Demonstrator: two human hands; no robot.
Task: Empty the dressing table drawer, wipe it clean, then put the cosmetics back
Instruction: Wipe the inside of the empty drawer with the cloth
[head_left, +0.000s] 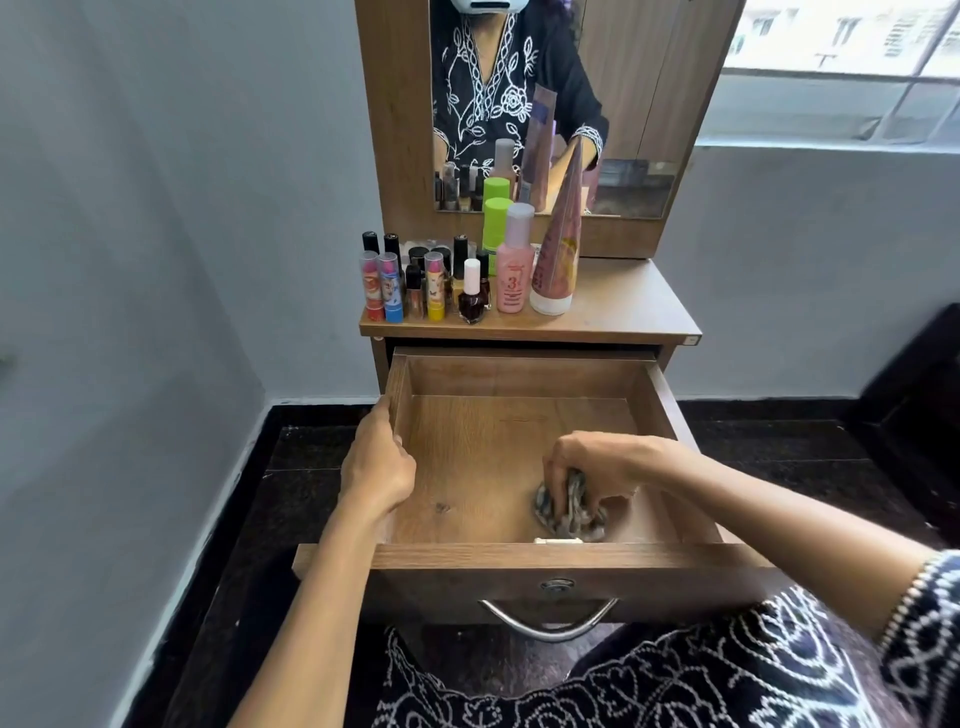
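1. Pulled-out drawer (519, 457) front and centre, sticking out from under the dressing table top (623, 306), handle (548, 621) on its near face.
2. In the drawer, toward the near right: a bunched cloth (569, 512) on the floor panel, right hand (592, 462) clamped on top of it.
3. Left hand (376, 460) wrapped over the drawer's left wall, about halfway back.
4. Up on the table top, all crowded to the left: lipsticks (384, 286) furthest left, nail polish bottles (470, 291) next, then a bottle (514, 260), then a tube (558, 249) standing on its cap.
5. Right half of the top bare.
6. Mirror (550, 104) upright behind the lot, window (841, 67) off to the far right.
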